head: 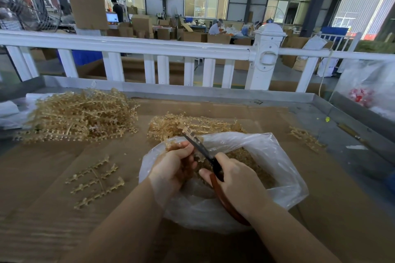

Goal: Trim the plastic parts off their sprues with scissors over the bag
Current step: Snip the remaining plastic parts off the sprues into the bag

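Translucent amber sprue (188, 157) held over the clear plastic bag (277, 156) | left hand (173, 168) pinches it | right hand (237, 179) grips the scissors (201, 151), blades at the sprue above the bag | risk: parts may flick past the bag's rim; blades close to left fingertips
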The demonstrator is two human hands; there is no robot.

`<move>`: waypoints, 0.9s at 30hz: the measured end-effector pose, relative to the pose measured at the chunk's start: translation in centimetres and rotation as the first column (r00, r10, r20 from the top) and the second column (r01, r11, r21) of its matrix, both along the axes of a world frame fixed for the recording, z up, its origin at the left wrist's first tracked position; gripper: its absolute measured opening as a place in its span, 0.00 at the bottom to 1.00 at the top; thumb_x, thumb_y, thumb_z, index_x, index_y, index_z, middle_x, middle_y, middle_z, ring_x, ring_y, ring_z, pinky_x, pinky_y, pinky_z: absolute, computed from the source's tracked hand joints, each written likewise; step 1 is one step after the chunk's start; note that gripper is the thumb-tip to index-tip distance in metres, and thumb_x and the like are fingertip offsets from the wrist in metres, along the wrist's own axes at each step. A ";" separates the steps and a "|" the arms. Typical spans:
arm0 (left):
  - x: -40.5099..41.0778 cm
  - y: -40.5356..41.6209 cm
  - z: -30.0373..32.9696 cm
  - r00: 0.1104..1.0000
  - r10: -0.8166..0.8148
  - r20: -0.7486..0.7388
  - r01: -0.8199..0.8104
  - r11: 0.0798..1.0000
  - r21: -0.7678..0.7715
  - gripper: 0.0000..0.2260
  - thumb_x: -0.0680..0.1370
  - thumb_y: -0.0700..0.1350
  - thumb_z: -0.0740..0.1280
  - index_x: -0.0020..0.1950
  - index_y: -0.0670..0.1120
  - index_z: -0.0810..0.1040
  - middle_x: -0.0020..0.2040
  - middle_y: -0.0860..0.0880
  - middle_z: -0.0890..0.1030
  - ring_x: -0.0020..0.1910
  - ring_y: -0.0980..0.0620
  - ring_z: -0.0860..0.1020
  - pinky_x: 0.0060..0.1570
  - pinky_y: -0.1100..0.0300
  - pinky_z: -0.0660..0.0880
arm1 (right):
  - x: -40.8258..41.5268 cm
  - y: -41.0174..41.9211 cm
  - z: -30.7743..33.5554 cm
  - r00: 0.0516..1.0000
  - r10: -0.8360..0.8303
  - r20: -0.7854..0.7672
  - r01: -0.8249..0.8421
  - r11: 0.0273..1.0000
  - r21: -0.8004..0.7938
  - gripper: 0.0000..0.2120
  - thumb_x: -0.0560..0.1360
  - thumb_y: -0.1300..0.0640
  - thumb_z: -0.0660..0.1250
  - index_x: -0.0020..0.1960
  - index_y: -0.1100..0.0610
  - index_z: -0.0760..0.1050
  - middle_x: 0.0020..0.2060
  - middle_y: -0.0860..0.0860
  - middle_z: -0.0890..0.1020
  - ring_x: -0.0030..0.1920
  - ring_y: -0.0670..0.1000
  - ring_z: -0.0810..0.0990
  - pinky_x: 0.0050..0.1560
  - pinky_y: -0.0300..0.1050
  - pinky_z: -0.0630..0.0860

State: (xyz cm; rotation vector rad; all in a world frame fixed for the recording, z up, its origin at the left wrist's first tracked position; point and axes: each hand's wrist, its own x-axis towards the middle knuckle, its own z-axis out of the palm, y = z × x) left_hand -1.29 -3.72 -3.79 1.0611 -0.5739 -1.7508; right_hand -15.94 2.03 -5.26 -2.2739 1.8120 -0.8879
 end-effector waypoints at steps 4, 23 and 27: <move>0.0 -0.1 0.2 0.999 -0.022 -0.025 0.023 1.000 0.021 0.07 0.77 0.36 0.65 0.41 0.46 0.76 0.25 0.52 0.76 0.24 0.57 0.74 0.25 0.65 0.75 | 0.1 -0.1 0.0 1.000 -0.006 -0.009 0.006 1.000 0.000 0.13 0.76 0.37 0.58 0.45 0.46 0.63 0.39 0.47 0.76 0.41 0.48 0.75 0.42 0.40 0.69; 0.4 -0.1 0.5 0.995 -0.097 -0.021 0.098 0.994 0.052 0.06 0.77 0.36 0.64 0.43 0.44 0.77 0.26 0.51 0.78 0.22 0.58 0.74 0.25 0.64 0.74 | 0.1 0.0 0.5 0.999 0.023 0.047 -0.026 0.998 0.060 0.13 0.76 0.39 0.59 0.43 0.46 0.61 0.37 0.47 0.74 0.39 0.48 0.73 0.41 0.40 0.66; 0.4 0.0 0.5 0.994 -0.099 -0.035 0.101 0.993 0.055 0.06 0.77 0.35 0.64 0.44 0.44 0.78 0.26 0.51 0.78 0.22 0.58 0.74 0.24 0.66 0.75 | 0.0 0.1 0.7 0.999 0.020 0.051 -0.023 0.998 0.064 0.13 0.76 0.38 0.58 0.43 0.47 0.63 0.37 0.47 0.74 0.38 0.47 0.73 0.39 0.39 0.65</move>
